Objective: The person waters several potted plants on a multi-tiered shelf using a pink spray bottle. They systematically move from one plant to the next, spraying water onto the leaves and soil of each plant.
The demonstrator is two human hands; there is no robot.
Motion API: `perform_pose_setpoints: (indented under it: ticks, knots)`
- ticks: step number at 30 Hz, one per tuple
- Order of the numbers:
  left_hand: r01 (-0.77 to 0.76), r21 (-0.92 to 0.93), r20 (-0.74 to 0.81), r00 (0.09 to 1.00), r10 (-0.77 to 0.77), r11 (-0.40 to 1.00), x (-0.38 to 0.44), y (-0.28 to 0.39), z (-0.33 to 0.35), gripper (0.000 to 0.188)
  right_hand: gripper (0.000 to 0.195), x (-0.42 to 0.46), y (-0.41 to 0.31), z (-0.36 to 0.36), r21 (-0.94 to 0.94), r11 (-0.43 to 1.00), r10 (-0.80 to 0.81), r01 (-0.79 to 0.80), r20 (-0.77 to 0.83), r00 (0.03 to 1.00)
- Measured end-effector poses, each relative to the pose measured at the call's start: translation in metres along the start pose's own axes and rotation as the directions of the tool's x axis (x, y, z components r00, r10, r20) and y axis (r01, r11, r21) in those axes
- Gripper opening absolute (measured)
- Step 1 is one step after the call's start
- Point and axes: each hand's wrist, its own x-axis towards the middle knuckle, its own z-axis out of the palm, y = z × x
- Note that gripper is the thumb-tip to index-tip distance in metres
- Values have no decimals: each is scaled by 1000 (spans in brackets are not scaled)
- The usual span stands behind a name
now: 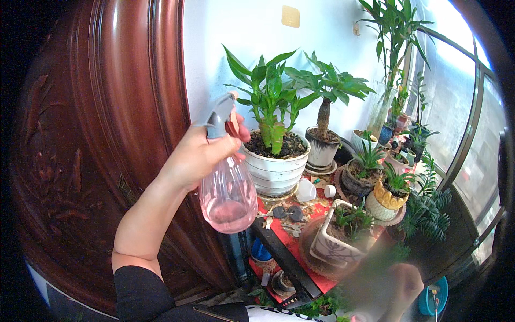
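My left hand [201,155] is closed around the neck of a clear pink spray bottle [229,201] with a grey head, its fingers at the trigger. Some liquid lies in the bottom of the bottle. The nozzle points towards a leafy green plant [273,88] with thick cut stems in a white ringed pot [277,173]. At the lower right, my right hand [406,281] is blurred, beside a rectangular white planter [334,251] with small plants; a greenish blur lies next to this hand, and whether its fingers hold anything is unclear.
A black-edged shelf [287,261] with a red covering bears several potted plants, a white cap [330,191] and a thick-trunked plant [323,116]. Carved dark wood [120,120] stands at left, windows [446,100] at right. A blue basin [432,300] is low at right.
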Motion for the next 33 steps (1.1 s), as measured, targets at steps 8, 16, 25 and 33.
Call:
perform_pose_setpoints:
  ticks: [8, 16, 25, 33]
  knots:
    - [15, -20, 5, 1000, -15, 1000, -1, -1, -3, 62, 5, -2, 11, 0, 134, 990, 50, -46, -30, 998]
    - [10, -15, 95, 995, -8, 1000, -11, -13, 11, 64, 7, 0, 8, 1, 59, 998, 10, -11, 11, 1000]
    - [41, 49, 205, 977, -50, 998, -11, -25, 24, 21, 7, -1, 10, 2, 106, 993, 46, -46, 5, 999]
    - [78, 47, 222, 971, -87, 996, -11, -22, 27, 29, 4, -4, 13, -4, 93, 994, 58, -57, -5, 998]
